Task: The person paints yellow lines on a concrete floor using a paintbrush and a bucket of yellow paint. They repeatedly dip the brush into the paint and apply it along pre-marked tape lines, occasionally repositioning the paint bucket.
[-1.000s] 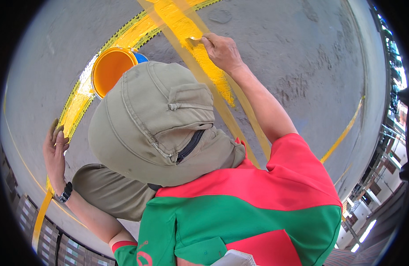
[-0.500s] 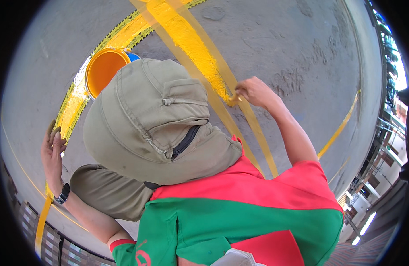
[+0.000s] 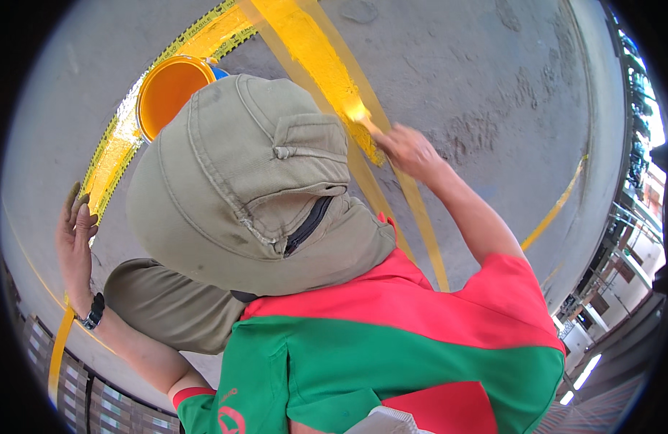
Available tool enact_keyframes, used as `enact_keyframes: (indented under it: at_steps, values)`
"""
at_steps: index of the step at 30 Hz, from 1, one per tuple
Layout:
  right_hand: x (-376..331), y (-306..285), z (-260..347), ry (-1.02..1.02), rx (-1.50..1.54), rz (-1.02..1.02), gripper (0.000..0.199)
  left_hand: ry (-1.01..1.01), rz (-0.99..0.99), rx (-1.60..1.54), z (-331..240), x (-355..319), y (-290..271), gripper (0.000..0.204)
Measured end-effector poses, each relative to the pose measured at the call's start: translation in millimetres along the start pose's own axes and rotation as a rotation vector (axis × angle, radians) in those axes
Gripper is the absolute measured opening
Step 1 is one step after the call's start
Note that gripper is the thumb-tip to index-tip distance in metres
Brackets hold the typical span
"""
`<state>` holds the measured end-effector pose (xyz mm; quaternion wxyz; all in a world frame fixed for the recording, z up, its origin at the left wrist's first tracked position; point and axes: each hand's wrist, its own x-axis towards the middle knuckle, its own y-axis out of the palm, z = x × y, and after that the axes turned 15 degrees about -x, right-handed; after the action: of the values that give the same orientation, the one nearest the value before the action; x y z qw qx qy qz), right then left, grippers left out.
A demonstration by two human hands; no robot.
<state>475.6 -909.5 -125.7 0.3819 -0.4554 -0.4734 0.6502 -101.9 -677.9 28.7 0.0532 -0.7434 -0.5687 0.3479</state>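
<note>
My right hand (image 3: 412, 152) is closed around the handle of a paintbrush (image 3: 358, 114), its bristles covered in yellow paint. The bristles rest on a fresh yellow painted line (image 3: 319, 61), which runs between two strips of tan masking tape (image 3: 420, 217). Over on the left, my left hand (image 3: 76, 235) holds nothing; its fingers are stretched out and apart, with dark smudges on them. That hand hovers beside a curved yellow line edged with printed yellow-and-black tape (image 3: 95, 163). A paint bucket (image 3: 147, 78), orange-yellow inside, stands on the curved line.
My khaki hat (image 3: 232, 181) hides part of the floor and one side of the bucket. Grey concrete floor (image 3: 449, 65) with rough patches spreads to the right. A thin yellow line (image 3: 558, 206) runs farther right. Stacked grey blocks (image 3: 117, 409) stand at the lower left.
My right hand has swept the paintbrush up along the yellow line, away from the line's near end. The left hand stays outstretched near the curved line.
</note>
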Motion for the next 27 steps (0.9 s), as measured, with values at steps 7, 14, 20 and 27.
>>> enact_keyframes:
  at_steps: [7,14,20,27]
  values:
    - [-70.9,-8.2,-3.9,-0.008,0.107,0.406,0.015,0.031,0.01,-0.042,-5.1,2.8,6.1,0.055]
    - [74.6,2.3,-42.1,0.096,0.0,-0.298,0.023,-0.001,-0.023,0.016,-9.7,-3.8,5.4,0.053]
    - [49.4,-9.6,-16.1,-0.037,-0.09,-0.117,0.022,0.135,0.081,0.089,-25.7,-27.0,-13.6,0.05]
    - [-20.1,-28.0,-7.0,0.172,0.113,0.011,0.017,0.233,0.046,0.09,-49.0,39.6,-32.7,0.051]
